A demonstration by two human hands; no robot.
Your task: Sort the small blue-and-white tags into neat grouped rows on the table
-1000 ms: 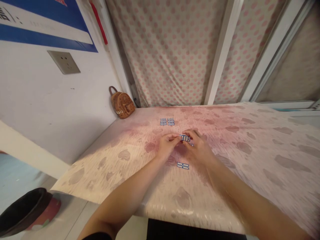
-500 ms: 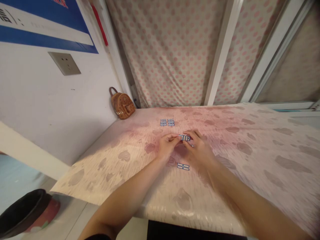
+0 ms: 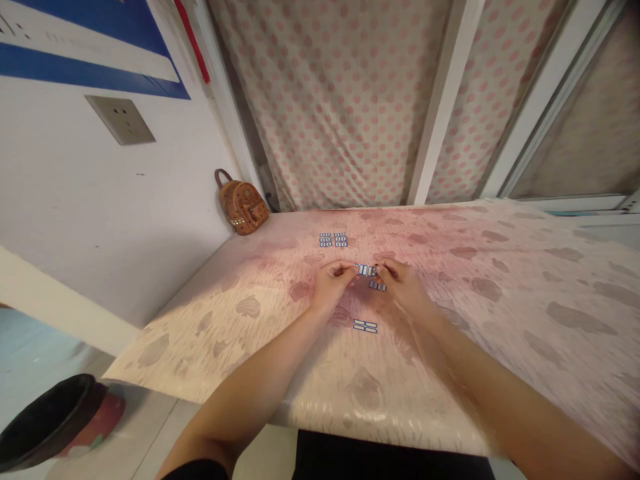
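Between my two hands is a small strip of blue-edged, pale labels (image 3: 366, 270), held just above the table. My left hand (image 3: 329, 288) pinches its left end with thumb and fingers. At the right end, my right hand (image 3: 404, 288) is closed on it in the same way. Under the right fingers lies another short row of blue-edged labels (image 3: 377, 286), partly in shadow. Nearer to me rests a two-by-two piece of the same kind (image 3: 365, 326). Farther off, a left label sheet (image 3: 325, 240) and a right label sheet (image 3: 341, 240) lie side by side.
A pink, leaf-patterned cloth (image 3: 260, 360) covers the table. A small brown backpack-shaped bag (image 3: 243, 207) leans at the wall by the back left corner. On the floor at left stands a dark-lined bin (image 3: 95, 427). A dotted curtain (image 3: 345, 100) hangs behind the table.
My right fingers have closed in and shifted slightly, so the short row under them shows more. The strip stays between both hands. The view has tilted a little.
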